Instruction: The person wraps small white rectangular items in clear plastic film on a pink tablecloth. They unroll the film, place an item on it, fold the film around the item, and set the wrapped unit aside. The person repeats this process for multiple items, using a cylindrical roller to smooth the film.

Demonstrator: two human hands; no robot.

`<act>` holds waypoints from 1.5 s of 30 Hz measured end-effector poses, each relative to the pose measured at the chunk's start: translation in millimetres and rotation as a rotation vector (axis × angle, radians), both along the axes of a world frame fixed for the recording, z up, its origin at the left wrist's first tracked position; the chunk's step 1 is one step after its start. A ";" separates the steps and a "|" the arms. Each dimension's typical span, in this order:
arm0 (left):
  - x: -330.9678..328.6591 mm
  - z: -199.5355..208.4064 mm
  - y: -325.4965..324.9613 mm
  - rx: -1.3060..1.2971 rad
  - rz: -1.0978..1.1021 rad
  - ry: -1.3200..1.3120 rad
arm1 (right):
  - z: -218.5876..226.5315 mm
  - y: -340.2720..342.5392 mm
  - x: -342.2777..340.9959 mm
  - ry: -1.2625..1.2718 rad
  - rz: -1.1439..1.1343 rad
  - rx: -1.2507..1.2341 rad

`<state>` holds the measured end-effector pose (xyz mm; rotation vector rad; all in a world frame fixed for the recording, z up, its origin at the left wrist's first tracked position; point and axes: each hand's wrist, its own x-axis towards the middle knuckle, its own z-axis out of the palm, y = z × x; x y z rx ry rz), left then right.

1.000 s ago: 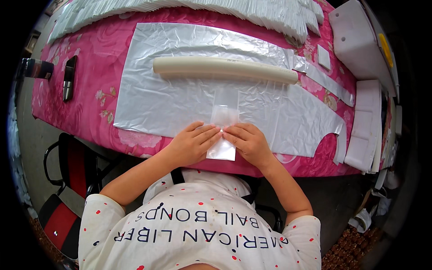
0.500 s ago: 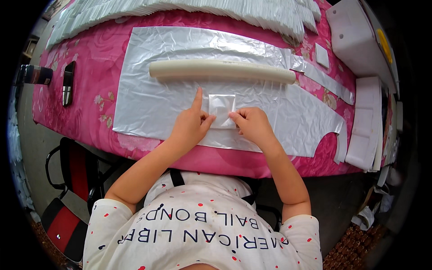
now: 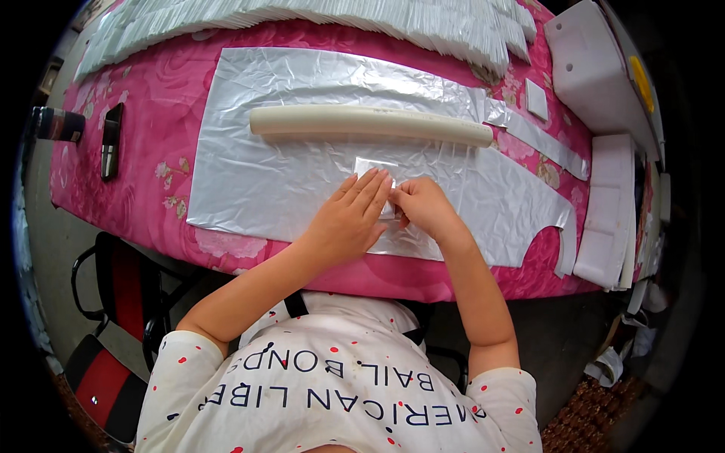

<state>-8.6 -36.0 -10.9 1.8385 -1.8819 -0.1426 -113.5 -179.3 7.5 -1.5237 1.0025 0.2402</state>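
Note:
A small folded square of shiny plastic film (image 3: 371,164) lies on a large silvery plastic sheet (image 3: 249,185) spread over the table. My left hand (image 3: 349,210) rests flat across the square with its fingers stretched and hides most of it. At the square's right edge, my right hand (image 3: 424,205) is closed, thumb and fingertips pinching the film. Beyond both hands a long cream-coloured tube (image 3: 370,121) lies crosswise on the sheet.
Rows of white folded packets (image 3: 302,9) line the far edge of the pink flowered tablecloth (image 3: 155,90). A phone (image 3: 111,142) and a dark jar (image 3: 60,124) are at left. White foam boxes (image 3: 596,60) stand at right, near a small white square pad (image 3: 536,100).
My left hand has shifted right, from pointing and holding the square's lower left corner to lying flat over it. My right hand keeps its pinch at the right edge.

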 end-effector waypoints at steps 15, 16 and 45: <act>-8.6 -20.1 -12.5 0.171 0.166 -0.004 | 14.5 33.4 -22.3 0.110 0.072 -0.633; -8.4 -18.9 -11.6 0.179 0.170 0.005 | 16.5 28.5 -29.4 0.115 0.082 -0.561; 1.0 12.4 154.8 0.640 0.540 1.696 | -37.7 49.7 37.0 -0.567 0.323 -1.042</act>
